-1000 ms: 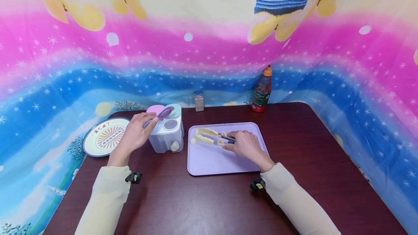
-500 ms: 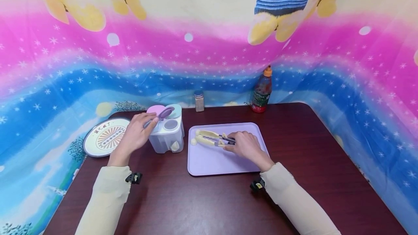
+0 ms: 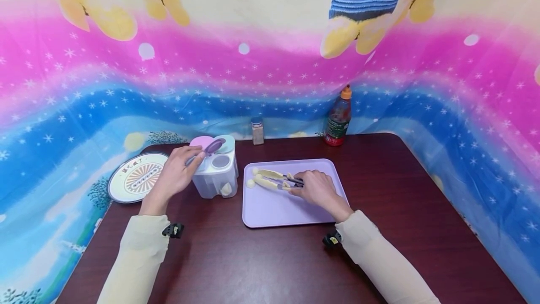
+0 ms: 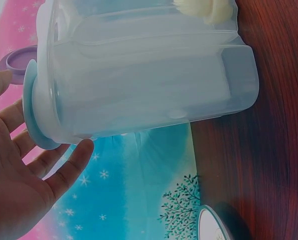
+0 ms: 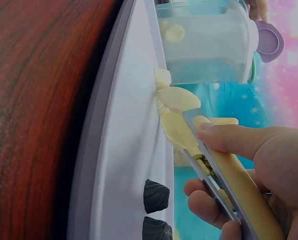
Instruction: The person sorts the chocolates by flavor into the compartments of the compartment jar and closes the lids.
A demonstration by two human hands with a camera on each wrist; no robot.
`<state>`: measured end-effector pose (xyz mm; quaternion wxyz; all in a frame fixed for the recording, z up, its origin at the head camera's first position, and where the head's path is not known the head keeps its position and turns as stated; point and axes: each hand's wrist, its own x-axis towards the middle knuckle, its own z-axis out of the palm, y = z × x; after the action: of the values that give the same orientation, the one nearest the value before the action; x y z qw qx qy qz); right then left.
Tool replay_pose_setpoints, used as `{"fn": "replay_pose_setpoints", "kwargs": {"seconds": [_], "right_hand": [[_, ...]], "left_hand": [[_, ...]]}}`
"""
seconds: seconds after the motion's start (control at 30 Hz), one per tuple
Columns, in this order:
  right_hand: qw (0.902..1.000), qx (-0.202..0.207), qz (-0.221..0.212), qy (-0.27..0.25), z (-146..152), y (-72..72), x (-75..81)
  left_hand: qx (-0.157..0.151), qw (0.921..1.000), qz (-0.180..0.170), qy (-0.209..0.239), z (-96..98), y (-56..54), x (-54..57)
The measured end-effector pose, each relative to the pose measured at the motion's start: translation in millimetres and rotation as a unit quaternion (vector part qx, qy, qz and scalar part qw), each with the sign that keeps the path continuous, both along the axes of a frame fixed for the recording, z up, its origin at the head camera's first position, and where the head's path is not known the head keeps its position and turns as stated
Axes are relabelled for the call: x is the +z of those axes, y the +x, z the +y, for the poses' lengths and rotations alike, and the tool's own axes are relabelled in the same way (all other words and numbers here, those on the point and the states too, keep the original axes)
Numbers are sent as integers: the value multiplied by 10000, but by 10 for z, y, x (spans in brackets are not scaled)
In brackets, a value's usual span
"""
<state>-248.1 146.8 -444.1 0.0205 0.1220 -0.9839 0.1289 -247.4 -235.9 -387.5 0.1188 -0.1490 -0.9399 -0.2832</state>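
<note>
In the head view, my left hand [image 3: 175, 172] reaches over a clear storage container [image 3: 217, 184] and pinches its raised purple lid [image 3: 215, 146] between thumb and index finger. The left wrist view shows the other fingers spread behind a light-blue lid [image 4: 33, 107]. Beneath the purple lid one round opening [image 3: 221, 160] is uncovered. My right hand [image 3: 316, 186] grips tongs [image 5: 244, 195] with tan handles and cream tips, held low over a lavender tray [image 3: 278, 210]. Close to those tips lie two small pale lumps [image 3: 251, 184]. Another pale ridged lump [image 3: 226, 189] shows inside the container.
A patterned white plate [image 3: 141, 177] sits left of the container. Behind the tray stand a small shaker [image 3: 257, 131] and a red sauce bottle [image 3: 339, 118]. Two dark wrinkled pieces [image 5: 156, 196] appear by the tray in the right wrist view. A printed cloth surrounds the table.
The tongs' cream tips have drawn closer together and shifted slightly right, with both pale lumps now visible beyond them. My left hand and the purple lid have stayed in place.
</note>
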Motion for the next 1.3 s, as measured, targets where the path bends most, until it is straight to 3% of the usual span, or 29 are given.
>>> {"fn": "replay_pose_setpoints", "kwargs": {"seconds": [0.43,1.03,1.3], "right_hand": [[9997,-21,59,-234,46,16,48],[9947,391,389,-866,9,87,406],[9929,240,76,-1166,-113,134,592]], "left_hand": [[24,10000,-21,20,-6,1,1],[5,10000,24,66,-6,-6,-11],[-4,9999,74,109,-9,-6,-21]]}}
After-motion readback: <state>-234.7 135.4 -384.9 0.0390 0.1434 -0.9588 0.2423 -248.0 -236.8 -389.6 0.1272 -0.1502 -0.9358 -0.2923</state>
